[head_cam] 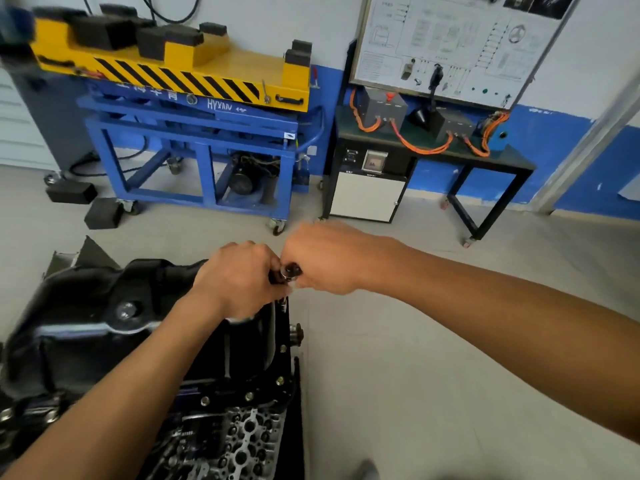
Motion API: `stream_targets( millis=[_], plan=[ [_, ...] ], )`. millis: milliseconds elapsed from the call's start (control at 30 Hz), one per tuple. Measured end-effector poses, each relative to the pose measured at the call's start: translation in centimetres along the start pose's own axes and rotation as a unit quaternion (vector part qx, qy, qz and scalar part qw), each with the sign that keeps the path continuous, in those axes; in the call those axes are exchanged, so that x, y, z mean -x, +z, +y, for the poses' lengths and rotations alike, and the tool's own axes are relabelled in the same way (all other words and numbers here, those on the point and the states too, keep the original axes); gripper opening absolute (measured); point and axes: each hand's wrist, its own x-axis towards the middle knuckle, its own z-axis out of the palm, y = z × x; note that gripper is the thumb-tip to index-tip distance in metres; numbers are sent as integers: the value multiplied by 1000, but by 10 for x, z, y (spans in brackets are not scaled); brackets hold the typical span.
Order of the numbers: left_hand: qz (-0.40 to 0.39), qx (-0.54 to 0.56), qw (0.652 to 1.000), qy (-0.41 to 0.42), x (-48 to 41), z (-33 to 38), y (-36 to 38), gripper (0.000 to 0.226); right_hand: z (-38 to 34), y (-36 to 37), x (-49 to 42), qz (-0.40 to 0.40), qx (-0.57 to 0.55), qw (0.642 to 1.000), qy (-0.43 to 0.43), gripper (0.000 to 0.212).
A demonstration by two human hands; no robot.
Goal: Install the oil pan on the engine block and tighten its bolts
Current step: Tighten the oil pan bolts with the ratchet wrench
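Beyond the oil pan point(86, 306), against the wall, a blue wheeled cart point(194, 147) with a yellow striped top is standing, and a black bench point(433, 157) with orange cables is sitting further along that wall, beyond the pan's right side. The pan itself, black and glossy, is lying on top of the engine block point(221, 441), whose metal face is showing below the pan's near edge.

Now the arms. The left forearm is reaching diagonally across the pan from its near side, the wrist bending down at the pan's far right corner. The right forearm is coming in level over the bare floor to the right of the pan. Both hands are meeting just above that far right corner. The left hand point(239, 278) is curling its fingers round a dark tool point(289, 271) with a chrome end, and the right hand point(325, 261) is closing tight on the same tool from the other side, knuckles up. Motion blur is hiding the fingertips.

Small bolts point(249, 396) are dotting the flange along the pan's near edge.
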Motion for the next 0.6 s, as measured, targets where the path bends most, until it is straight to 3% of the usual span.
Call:
stream_targets(
  millis=[133, 200, 267, 333, 400, 600],
  plan=[
    [11, 7, 1000, 1, 2, 6, -3, 41, -4, -2, 0, 69, 105, 991, -44, 44],
    [15, 8, 1000, 0, 2, 7, -4, 47, -3, 3, -1, 87, 132, 985, -64, 42],
    [6, 9, 1000, 5, 2, 6, -4, 30, 3, 8, -1, 110, 127, 984, -64, 25],
    [9, 2, 1000, 14, 3, 4, -3, 13, 10, 11, 4, 126, 102, 986, -46, 12],
    [27, -15, 999, 11, 3, 4, 3, 17, 13, 17, 13, 131, 64, 989, -15, 26],
    [47, -34, 998, -31, 3, 6, 6, 21, -9, 43, 42, 94, -174, 976, 88, 35]
  ],
)
